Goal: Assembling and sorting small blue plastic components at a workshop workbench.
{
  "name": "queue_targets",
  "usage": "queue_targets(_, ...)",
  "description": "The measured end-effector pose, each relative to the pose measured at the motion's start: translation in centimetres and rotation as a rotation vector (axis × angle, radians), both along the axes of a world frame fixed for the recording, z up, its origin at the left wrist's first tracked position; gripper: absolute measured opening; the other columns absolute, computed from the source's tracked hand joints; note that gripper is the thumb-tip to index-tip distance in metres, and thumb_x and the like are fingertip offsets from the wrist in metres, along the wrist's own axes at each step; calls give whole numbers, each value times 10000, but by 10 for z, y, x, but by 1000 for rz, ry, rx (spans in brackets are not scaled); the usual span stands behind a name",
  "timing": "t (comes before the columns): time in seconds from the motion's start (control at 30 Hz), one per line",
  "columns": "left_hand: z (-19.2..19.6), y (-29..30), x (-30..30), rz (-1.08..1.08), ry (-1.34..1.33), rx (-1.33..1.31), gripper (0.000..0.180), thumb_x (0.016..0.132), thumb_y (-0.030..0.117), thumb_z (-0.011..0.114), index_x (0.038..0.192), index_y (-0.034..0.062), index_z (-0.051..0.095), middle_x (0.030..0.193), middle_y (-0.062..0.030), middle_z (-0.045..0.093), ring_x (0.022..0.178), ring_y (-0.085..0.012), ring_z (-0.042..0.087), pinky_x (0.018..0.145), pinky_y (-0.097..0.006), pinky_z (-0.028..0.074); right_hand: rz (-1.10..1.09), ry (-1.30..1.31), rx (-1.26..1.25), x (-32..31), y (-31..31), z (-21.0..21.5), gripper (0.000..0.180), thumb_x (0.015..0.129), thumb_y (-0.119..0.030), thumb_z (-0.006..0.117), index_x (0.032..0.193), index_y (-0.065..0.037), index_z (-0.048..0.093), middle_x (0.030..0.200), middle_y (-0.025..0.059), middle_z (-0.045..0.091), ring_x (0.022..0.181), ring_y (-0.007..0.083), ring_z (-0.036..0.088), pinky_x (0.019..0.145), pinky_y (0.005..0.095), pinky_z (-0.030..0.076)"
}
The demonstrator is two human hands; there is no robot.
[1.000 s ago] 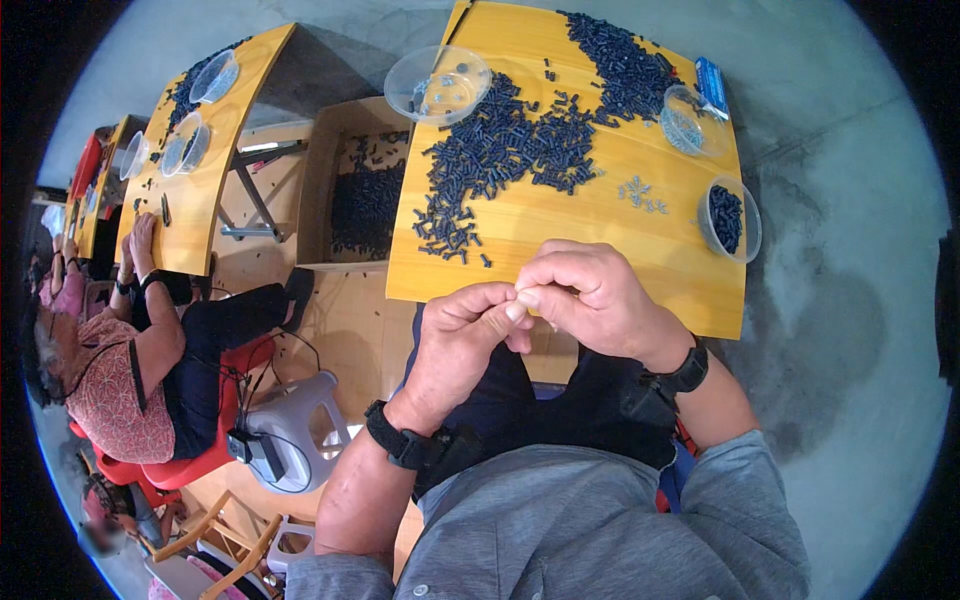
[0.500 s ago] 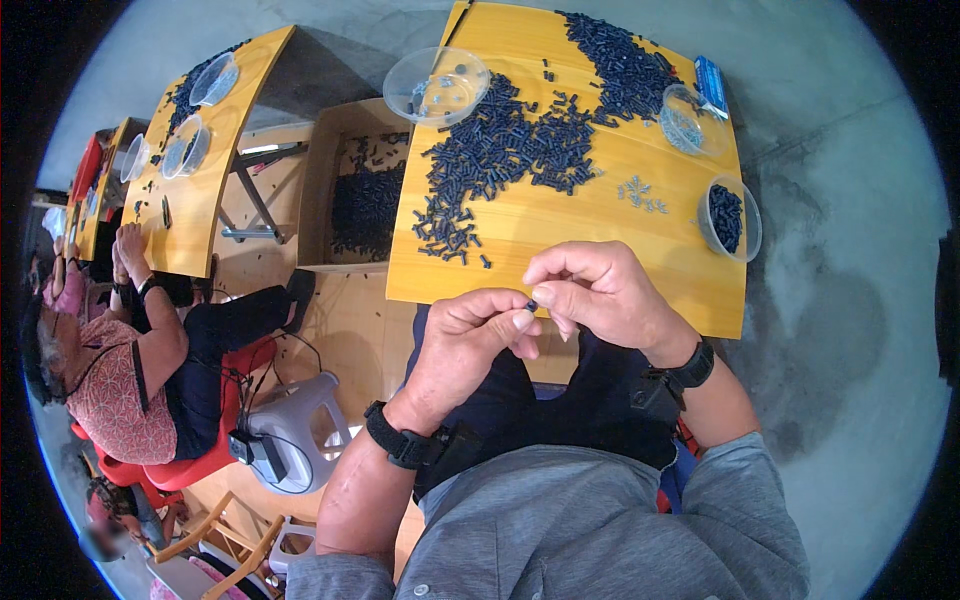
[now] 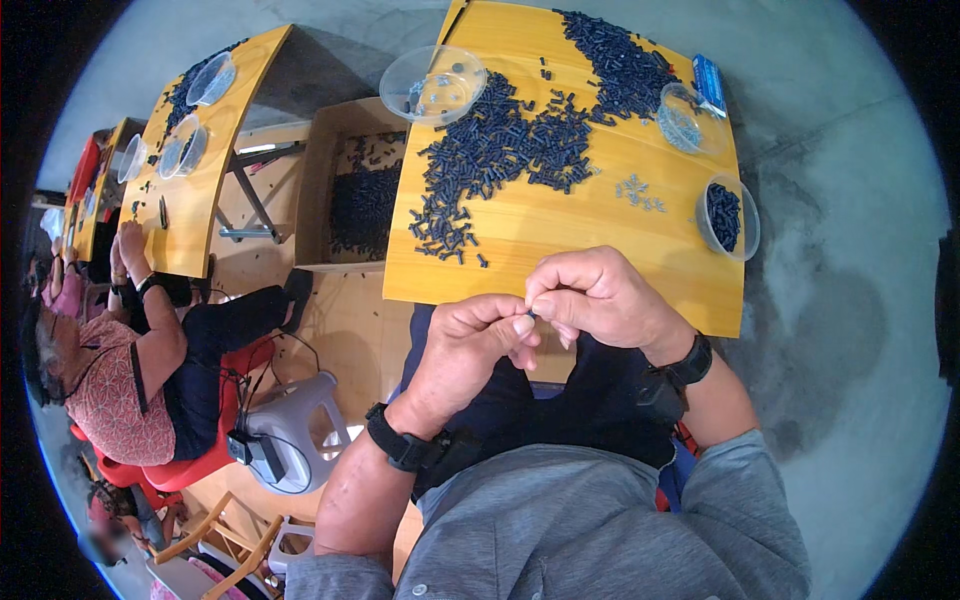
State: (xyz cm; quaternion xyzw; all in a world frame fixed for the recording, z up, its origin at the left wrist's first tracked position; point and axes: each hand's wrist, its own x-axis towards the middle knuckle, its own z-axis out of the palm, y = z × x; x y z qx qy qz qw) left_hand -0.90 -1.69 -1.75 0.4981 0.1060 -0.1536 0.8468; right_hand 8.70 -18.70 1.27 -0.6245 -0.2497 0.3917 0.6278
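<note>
Just past the table's near edge, my two hands meet at the fingertips. My left hand [image 3: 470, 335] pinches a small dark piece [image 3: 531, 313] between thumb and forefinger, mostly covered by the fingers. Against it press the closed thumb and forefinger of my right hand [image 3: 598, 298]; what they hold, if anything, is hidden. A pile of short dark tube-like pieces [image 3: 500, 145] spreads over the yellow table [image 3: 570, 235] ahead of me. To its right lie several small silvery pieces [image 3: 638, 193].
A clear bowl [image 3: 752, 215] of dark pieces stands at the table's right edge. Behind it are a bowl of silvery pieces [image 3: 682, 130] and a blue box [image 3: 709, 85]. Another clear bowl [image 3: 432, 90] stands far left. A cardboard box [image 3: 320, 200] is beside the table. A co-worker [image 3: 120, 390] sits left.
My right fingertips have come slightly down and left, closing over the small dark piece, which shows less now. The piles and bowls stay as they were.
</note>
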Motion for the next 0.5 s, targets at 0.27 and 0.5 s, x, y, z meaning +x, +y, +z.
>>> queue_targets(0.27, 1, -2, -1, 0, -38, 35, 119, 901, 42, 580, 979, -21, 643, 821, -58, 659, 678, -111, 632, 620, -226, 519, 1, -6, -65, -1, -2, 1, 136, 919, -112, 557, 872, 3, 613, 708, -13, 584, 567, 36, 524, 522, 191, 434)
queue_targets(0.5, 0, 0, -2, 107, -49, 16, 119, 878, 23, 607, 985, -7, 651, 850, -47, 646, 763, -107, 616, 694, -229, 505, -172, 33, -4, -11, 7, 3, 178, 933, -162, 559, 841, -19, 612, 637, -18, 557, 500, 25, 487, 455, 178, 393)
